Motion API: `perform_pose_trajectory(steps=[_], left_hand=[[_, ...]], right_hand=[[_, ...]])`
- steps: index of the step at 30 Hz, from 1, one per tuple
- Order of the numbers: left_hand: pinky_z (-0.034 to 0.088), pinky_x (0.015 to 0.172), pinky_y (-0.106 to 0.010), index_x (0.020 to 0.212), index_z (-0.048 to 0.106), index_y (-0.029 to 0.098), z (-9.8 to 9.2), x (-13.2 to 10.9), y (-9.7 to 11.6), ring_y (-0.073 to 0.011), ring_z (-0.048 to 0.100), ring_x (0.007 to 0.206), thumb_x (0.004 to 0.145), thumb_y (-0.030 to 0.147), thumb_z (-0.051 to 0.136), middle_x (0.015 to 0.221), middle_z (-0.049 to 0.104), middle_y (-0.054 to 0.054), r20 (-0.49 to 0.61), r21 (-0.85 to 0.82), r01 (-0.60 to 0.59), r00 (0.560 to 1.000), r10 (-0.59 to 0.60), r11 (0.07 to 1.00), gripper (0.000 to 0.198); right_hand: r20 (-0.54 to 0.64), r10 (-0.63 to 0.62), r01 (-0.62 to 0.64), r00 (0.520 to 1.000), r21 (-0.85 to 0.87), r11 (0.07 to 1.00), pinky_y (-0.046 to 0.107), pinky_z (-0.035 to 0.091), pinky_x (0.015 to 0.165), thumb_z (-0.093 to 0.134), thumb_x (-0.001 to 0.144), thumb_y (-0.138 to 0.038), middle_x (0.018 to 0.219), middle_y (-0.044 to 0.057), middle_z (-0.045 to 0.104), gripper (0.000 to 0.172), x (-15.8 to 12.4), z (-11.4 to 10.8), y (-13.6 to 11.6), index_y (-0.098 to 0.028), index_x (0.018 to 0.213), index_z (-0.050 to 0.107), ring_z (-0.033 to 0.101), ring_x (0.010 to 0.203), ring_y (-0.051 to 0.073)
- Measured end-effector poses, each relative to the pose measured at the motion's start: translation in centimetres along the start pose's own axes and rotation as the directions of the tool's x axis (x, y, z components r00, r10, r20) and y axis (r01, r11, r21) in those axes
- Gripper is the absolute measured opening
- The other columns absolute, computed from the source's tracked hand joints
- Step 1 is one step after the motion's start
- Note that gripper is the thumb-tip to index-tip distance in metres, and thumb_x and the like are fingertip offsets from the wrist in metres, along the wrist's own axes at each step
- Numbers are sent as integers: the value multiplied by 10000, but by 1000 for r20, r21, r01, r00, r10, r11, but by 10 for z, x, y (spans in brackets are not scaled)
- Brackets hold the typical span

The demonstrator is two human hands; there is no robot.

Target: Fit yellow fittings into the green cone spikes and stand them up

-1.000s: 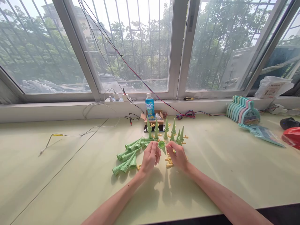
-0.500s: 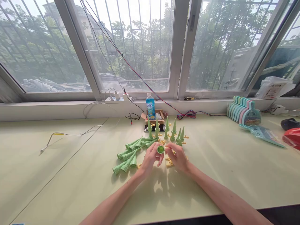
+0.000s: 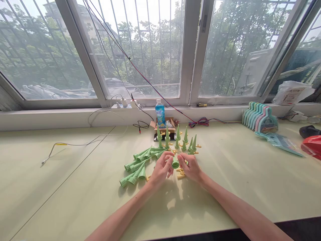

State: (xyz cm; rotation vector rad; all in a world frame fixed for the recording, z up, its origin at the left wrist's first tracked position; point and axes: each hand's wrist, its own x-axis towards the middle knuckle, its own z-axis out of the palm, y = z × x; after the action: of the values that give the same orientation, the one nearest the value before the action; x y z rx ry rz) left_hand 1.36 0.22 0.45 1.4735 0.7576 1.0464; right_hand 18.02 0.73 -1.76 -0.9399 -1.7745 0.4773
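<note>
Left hand (image 3: 160, 170) and right hand (image 3: 192, 168) pinch green cone (image 3: 175, 163), apparently mid-fitting; yellow pegs (image 3: 180, 173) just below grip; alignment needs care.

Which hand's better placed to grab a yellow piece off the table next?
Right, probably. The right hand sits just beside the yellow pieces. The left hand holds the cone and is nearer the pile of cones.

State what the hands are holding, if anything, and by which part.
The left hand and right hand pinch one green cone between them, by its sides; exact spots are too small to tell.
</note>
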Motion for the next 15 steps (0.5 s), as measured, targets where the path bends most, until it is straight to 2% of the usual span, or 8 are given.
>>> perform_pose_trajectory(steps=[2, 5, 9, 12, 15], left_hand=[[350, 391, -168, 1066, 496, 210, 0, 0, 0, -44, 484, 464, 905, 506, 531, 840, 506, 17, -1, 47, -30, 1000, 30, 998, 339], [431, 453, -190, 1104, 503, 217, -1, -1, -1, -50, 514, 527, 896, 475, 557, 974, 519, -24, -1, 147, -80, 997, 81, 986, 336], [494, 544, -237, 1174, 495, 240, -2, -4, -5, -71, 553, 586, 920, 396, 537, 1087, 535, -58, -6, 326, -161, 985, 172, 932, 301], [477, 546, -233, 1205, 488, 246, -2, -5, -7, -85, 552, 608, 934, 349, 517, 1075, 567, -68, 10, 420, -193, 978, 208, 887, 291], [457, 532, -220, 1223, 483, 243, -2, -6, -8, -99, 542, 613, 938, 326, 511, 963, 588, -53, 28, 463, -220, 972, 234, 858, 298]], right_hand=[[1, 21, -21, 1000, -1, 1000, 245, 311, 487, 348, 1017, -406, 526, -43, 401, 452, 0, 1, 0, -200, 616, 365, 363, 466, 87], [2, 45, -45, 999, -3, 999, 253, 308, 480, 337, 1015, -427, 513, -46, 379, 464, 1, 1, 0, -203, 609, 359, 349, 462, 91], [-15, 55, -56, 998, -11, 998, 267, 270, 470, 333, 1012, -428, 512, -50, 326, 470, 2, 1, 1, -208, 596, 324, 304, 466, 95], [-25, 53, -53, 998, -15, 998, 272, 233, 471, 343, 1007, -410, 523, -54, 270, 462, 2, 2, 2, -211, 593, 293, 258, 477, 97], [-35, 55, -56, 998, -24, 998, 271, 221, 475, 347, 1005, -415, 530, -54, 257, 459, 1, 3, 1, -210, 598, 292, 244, 487, 99]])
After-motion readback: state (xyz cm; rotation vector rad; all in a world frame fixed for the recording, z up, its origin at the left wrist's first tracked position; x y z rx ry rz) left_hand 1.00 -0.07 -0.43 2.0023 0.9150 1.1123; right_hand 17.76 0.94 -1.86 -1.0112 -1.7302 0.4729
